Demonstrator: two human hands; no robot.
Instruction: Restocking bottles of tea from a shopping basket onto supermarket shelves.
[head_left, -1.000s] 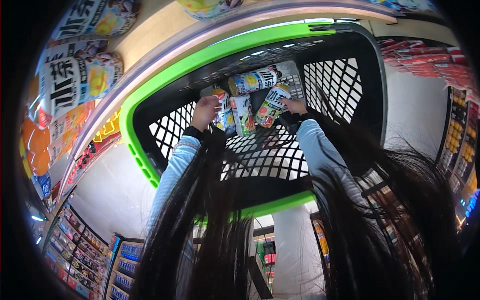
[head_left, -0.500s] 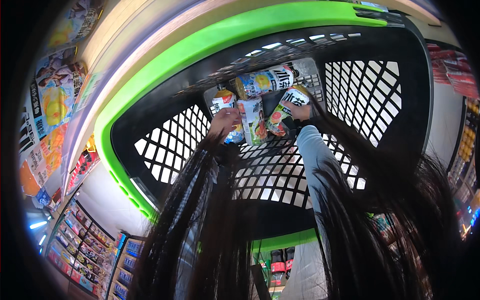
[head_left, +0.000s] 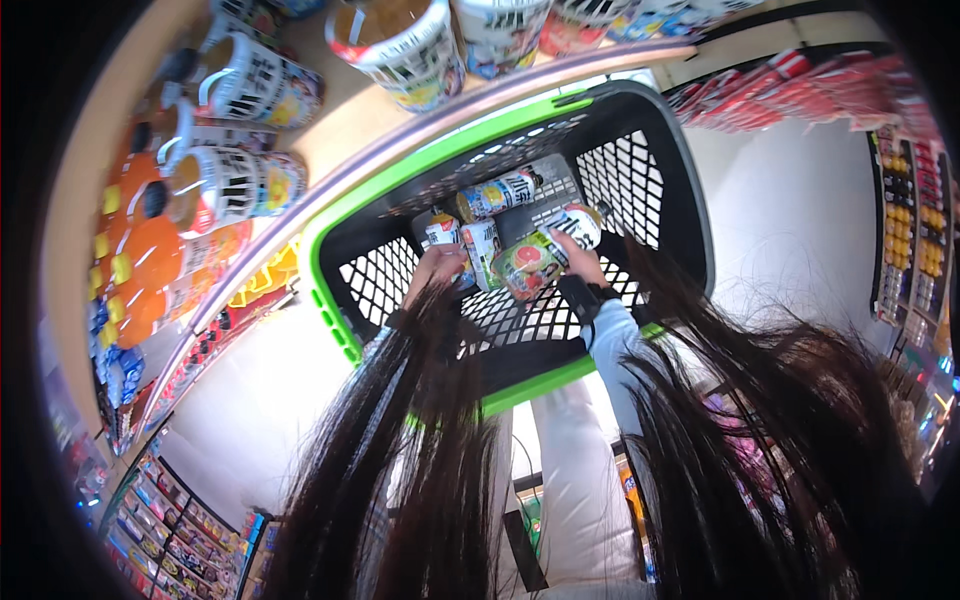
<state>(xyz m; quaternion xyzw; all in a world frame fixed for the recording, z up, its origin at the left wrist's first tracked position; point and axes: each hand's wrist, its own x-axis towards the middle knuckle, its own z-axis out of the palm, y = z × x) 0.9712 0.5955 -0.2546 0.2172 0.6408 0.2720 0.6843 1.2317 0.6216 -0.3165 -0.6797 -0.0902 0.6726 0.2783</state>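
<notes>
A black shopping basket with a bright green rim lies below me, both hands inside it. My right hand is closed round a drink bottle with a white label and grapefruit picture, held tilted above the basket floor. My left hand has its fingers curled against a white-labelled bottle with an orange top, covering its lower part. Between the hands is another fruit-labelled bottle. A bottle with a blue and yellow label lies on its side along the far wall.
A wooden shelf with large handled drink jugs borders the basket at the far left. Red packets fill a display at the upper right. Stocked racks stand beyond. Long dark hair hangs over both forearms.
The view has shifted, so the basket looks smaller and more of the jug shelf shows. The grapefruit bottle in my right hand has tilted further over and come nearer the middle bottle.
</notes>
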